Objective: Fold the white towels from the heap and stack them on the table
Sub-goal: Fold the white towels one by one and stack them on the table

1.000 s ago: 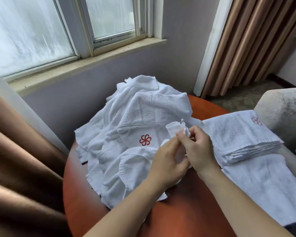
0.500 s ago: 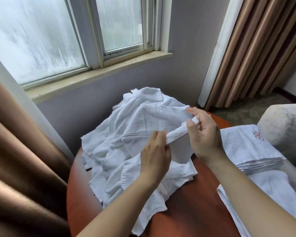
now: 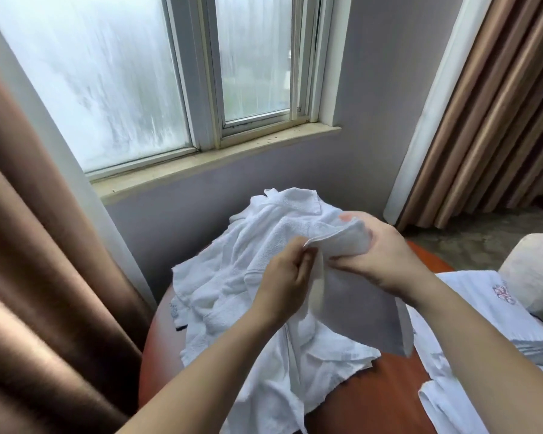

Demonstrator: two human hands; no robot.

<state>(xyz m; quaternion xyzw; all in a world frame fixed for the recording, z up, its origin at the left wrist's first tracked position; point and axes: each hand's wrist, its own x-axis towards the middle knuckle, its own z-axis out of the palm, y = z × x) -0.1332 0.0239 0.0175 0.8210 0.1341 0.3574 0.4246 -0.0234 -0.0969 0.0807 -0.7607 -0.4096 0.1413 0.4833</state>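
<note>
Hands first, from the head camera: my left hand [image 3: 282, 277] pinches one end of a white towel's [image 3: 342, 242] top edge between thumb and curled fingers. My right hand [image 3: 386, 258] is curled round the other end, bunching it (one fingertip shows over the cloth). The towel hangs between them, above the heap [image 3: 257, 239] that covers the left and far side of the round table [image 3: 373, 402]. Bare tabletop shows near me, between the heap and the folded stack [image 3: 483, 286] at the right edge. Brown curtain [image 3: 44, 277] crowds the table's left rim.
</note>
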